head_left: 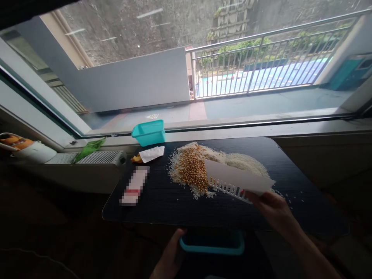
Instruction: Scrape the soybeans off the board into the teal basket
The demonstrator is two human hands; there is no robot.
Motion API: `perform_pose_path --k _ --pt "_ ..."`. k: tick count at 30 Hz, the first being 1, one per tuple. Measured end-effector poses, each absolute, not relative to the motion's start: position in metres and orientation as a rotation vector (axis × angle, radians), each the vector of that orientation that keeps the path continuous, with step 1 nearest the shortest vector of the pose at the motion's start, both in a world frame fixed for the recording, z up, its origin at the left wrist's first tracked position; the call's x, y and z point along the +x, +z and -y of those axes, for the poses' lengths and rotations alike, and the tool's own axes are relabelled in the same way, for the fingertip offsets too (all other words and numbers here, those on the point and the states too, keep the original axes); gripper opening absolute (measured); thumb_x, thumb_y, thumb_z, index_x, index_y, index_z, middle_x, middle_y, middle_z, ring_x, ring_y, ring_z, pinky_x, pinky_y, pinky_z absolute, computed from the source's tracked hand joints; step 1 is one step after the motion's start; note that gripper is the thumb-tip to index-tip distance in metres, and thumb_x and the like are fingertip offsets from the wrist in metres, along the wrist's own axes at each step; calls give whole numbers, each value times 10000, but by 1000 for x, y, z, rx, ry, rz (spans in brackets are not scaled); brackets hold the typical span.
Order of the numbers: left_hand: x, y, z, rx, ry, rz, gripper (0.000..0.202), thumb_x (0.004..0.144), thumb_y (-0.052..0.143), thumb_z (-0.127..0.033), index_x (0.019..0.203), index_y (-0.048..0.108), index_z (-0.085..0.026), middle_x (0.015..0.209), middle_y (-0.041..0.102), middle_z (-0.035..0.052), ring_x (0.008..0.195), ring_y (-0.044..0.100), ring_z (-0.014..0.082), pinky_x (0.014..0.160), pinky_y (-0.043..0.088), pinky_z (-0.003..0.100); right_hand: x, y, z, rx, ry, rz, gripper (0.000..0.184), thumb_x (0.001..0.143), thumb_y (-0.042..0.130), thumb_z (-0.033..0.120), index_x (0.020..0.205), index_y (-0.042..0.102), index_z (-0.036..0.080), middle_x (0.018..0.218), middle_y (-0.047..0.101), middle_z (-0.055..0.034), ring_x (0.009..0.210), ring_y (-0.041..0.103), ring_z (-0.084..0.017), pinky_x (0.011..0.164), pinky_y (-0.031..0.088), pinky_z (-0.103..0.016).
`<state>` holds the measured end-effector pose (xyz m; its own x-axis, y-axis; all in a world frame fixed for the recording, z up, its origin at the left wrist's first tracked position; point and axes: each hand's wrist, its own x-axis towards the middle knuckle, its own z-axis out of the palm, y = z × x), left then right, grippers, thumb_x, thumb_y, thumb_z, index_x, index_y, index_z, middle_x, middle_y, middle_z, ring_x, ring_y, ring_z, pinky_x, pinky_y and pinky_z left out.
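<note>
Nearest you, below the pile of rice and yellow beans (192,168), your left hand (170,255) has its fingers wrapped on the rim of a teal basin (212,245), held just under the near edge of the black worktop (162,201).

Right of the pile, your right hand (273,211) has its fingers closed on one end of a white slotted basket (236,180). The basket is tilted, and its far end touches the pile's right side.

This looks like working the basket against the mixed grains. Moving it calls for a steady tilt, since loose rice lies scattered right of the pile.

Left of the pile lies a blurred pink and white packet (134,185). Beyond the pile, to its left, are a folded white paper (151,153) and a small teal tub (148,132) by the window.
</note>
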<state>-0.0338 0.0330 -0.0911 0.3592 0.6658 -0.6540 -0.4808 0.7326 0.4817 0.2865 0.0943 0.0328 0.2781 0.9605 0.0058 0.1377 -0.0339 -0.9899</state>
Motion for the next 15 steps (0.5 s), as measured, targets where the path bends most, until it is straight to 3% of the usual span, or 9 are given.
perform_pose_path --k 3,8,12,15 --pt "-33 -90 -33 204 766 -1027 274 675 723 -356 940 729 -286 1123 726 83 1289 500 398 1009 459 464 281 28 -95 -1465 929 1042 376 537 827 585 680 803 239 730 783 -70 734 736 -310 724 603 -389" --pt "-29 -78 -30 155 734 -1095 247 685 718 -447 871 732 -284 1094 737 67 1286 502 388 1022 450 443 272 25 -95 -1514 986 1120 431 574 804 602 763 814 215 808 791 -77 815 740 -326 829 581 -436" --pt "-28 -67 -26 130 709 -1057 396 697 716 -464 1027 715 -244 1092 734 87 1234 546 389 1034 428 501 266 26 -95 -1483 1061 1185 496 596 785 618 886 814 217 900 791 -74 913 728 -344 903 551 -475" --pt "-28 -64 -22 119 718 -1072 405 692 732 -450 1037 717 -238 1091 733 90 1238 543 384 1053 412 483 268 24 -93 -1486 1070 1197 497 606 785 609 903 812 211 920 790 -77 922 725 -347 908 549 -480"
